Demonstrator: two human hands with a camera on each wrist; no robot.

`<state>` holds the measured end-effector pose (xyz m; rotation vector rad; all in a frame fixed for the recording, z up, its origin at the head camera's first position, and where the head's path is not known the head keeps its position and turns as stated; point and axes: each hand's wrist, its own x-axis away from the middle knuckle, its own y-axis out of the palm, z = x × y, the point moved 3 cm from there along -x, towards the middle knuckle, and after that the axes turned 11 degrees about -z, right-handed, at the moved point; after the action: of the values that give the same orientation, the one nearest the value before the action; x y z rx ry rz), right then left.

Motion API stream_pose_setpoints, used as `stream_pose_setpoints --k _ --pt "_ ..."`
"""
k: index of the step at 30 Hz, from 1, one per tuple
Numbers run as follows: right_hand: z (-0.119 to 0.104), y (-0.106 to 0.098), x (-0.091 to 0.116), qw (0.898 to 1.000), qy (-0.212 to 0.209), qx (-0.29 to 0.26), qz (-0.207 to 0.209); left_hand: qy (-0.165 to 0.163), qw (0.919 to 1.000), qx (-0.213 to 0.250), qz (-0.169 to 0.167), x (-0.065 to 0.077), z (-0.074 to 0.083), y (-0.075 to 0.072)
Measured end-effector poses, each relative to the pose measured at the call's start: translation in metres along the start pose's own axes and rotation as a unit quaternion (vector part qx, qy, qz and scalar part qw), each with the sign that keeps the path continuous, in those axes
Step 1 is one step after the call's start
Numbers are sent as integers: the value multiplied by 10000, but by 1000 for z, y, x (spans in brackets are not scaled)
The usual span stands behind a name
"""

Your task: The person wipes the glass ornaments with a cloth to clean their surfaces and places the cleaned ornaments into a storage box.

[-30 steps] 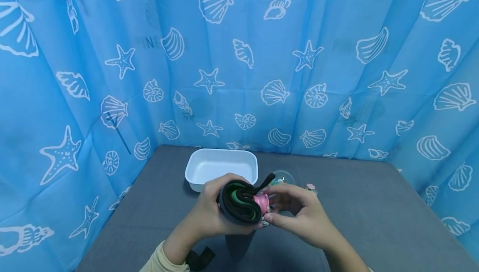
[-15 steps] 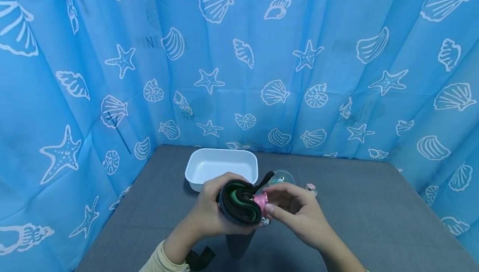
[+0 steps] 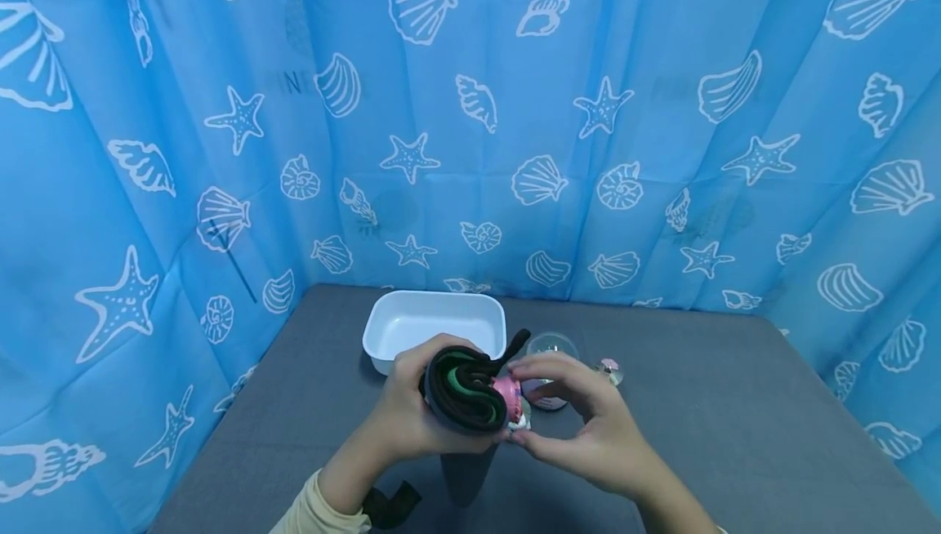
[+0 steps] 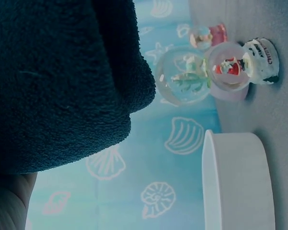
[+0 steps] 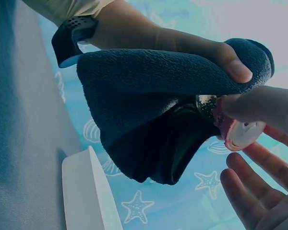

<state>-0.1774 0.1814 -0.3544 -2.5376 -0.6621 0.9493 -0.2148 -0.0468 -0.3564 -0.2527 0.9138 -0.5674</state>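
My left hand [image 3: 408, 407] grips a folded dark towel [image 3: 450, 403] with green showing in its folds. The towel wraps a small snow globe whose pink base [image 3: 507, 398] sticks out to the right. My right hand [image 3: 591, 428] pinches this base between thumb and fingers; in the right wrist view the base's pale underside [image 5: 246, 134] faces out and a bit of the glass ball [image 5: 206, 104] shows at the towel's fold. The rest of the globe is hidden in the cloth. The towel [image 4: 62, 86] fills much of the left wrist view.
On the grey table [image 3: 735, 420] stand a white basin [image 3: 375, 346], a large snow globe [image 3: 551, 344], a small one [image 3: 610, 370] and a Santa globe with a white base [image 4: 263, 62]. A dark strap [image 3: 392, 505] is around the left wrist. A blue shell-print curtain [image 3: 470, 150] hangs behind.
My right fingers have shifted around the pink base, with the thumb now lower. The towel and both hands have drifted slightly left, uncovering more of the large snow globe.
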Motion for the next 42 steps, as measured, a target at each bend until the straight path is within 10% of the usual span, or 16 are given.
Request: stream_pose_setpoints --k 9,24,31,42 --pt "-1 4 -3 9979 -637 2 129 5 10000 -27 56 0 2 -1" --pt "5 1 -3 9981 597 -111 -123 192 9998 -69 53 -2 4 -1" --pt "3 -3 -4 9697 1711 -1638 -596 181 9998 -13 -10 -1 3 0" --pt "3 3 -2 9731 1764 -1365 -574 -35 9998 -109 185 0 2 -7"
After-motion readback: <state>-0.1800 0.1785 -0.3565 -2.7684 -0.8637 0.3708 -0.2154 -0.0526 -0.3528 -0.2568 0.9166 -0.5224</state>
